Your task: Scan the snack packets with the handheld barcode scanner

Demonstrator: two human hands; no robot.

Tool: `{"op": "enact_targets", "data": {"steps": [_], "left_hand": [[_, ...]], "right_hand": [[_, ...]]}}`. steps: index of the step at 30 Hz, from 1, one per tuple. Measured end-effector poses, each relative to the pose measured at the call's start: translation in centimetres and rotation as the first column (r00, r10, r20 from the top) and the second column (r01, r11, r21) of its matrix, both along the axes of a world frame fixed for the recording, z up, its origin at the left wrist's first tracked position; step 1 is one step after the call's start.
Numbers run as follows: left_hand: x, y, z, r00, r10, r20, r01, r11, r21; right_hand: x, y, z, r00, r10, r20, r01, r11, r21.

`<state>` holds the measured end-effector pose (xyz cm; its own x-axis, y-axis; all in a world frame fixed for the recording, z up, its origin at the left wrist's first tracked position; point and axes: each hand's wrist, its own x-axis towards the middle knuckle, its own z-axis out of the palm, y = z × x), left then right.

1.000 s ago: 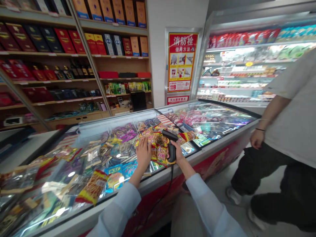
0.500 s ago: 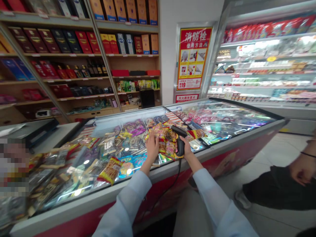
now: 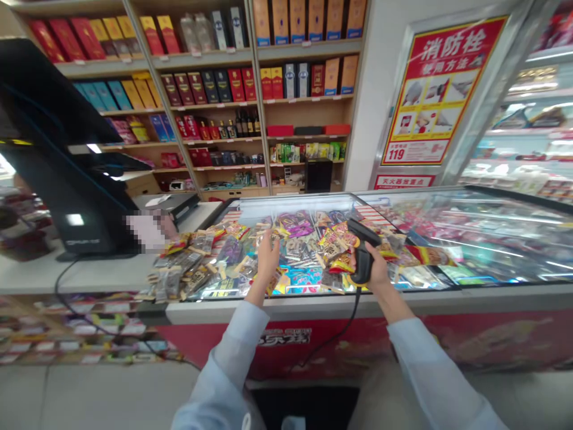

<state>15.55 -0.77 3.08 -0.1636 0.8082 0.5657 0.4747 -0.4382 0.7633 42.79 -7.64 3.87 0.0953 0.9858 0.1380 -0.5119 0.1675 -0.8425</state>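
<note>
Head view: Scanner (image 3: pixel 363 266) in hand over a glass-topped freezer (image 3: pixel 313 306)

The person's right hand (image 3: pixel 378 269) grips the black scanner by its handle, above the freezer's glass lid. A cable (image 3: pixel 353 310) hangs from it across the red front. Snack packets (image 3: pixel 332 246) lie in a pile just left of the scanner. The left hand (image 3: pixel 267 258) reaches over the lid, left of that pile; blur leaves it unclear whether its fingers hold anything. Farther left, a second heap of packets (image 3: pixel 181 273) lies near a black terminal (image 3: pixel 85 197).
</note>
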Motion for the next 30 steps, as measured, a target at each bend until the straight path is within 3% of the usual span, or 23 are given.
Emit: {"op": "enact_targets", "data": {"steps": [3, 7, 13, 18, 20, 25, 27, 30], "left_hand": [[-4.7, 0.0, 0.0, 0.994, 0.103, 0.025, -0.103, 0.995, 0.005], [-9.8, -0.3, -1.1, 0.971, 0.215, -0.108, -0.224, 0.971, -0.084], [-14.2, -0.6, -3.4, 0.959, 0.223, -0.175, -0.254, 0.951, -0.178], [-14.9, -1.0, -3.8, 0.964, 0.178, -0.197, -0.219, 0.952, -0.215], [-14.5, -1.5, -3.9, 0.947, 0.151, -0.283, -0.216, 0.952, -0.217], [-13.3, -2.2, -4.9, 0.778, 0.135, -0.613, -0.253, 0.961, -0.111], [-13.3, -2.0, -5.4, 0.794, 0.086, -0.602, -0.197, 0.973, -0.12], [-13.7, -1.5, -5.9, 0.883, -0.002, -0.469, -0.088, 0.982, -0.169]], "right_hand": [[-4.2, 1.2, 0.1, 0.994, 0.106, -0.001, -0.106, 0.994, -0.022], [-9.8, 2.8, -0.6, 0.97, 0.241, -0.017, -0.241, 0.971, 0.005], [-16.5, 4.9, -2.1, 0.919, 0.393, 0.009, -0.393, 0.919, 0.003], [-19.0, 5.9, -2.5, 0.874, 0.484, 0.038, -0.478, 0.872, -0.1], [-19.2, 6.1, -2.6, 0.865, 0.502, 0.008, -0.494, 0.854, -0.163], [-18.6, 6.4, -3.2, 0.853, 0.511, -0.107, -0.522, 0.833, -0.18], [-18.3, 6.4, -3.4, 0.846, 0.518, -0.13, -0.533, 0.833, -0.15], [-18.3, 6.4, -3.5, 0.831, 0.542, -0.124, -0.555, 0.825, -0.11]]}}
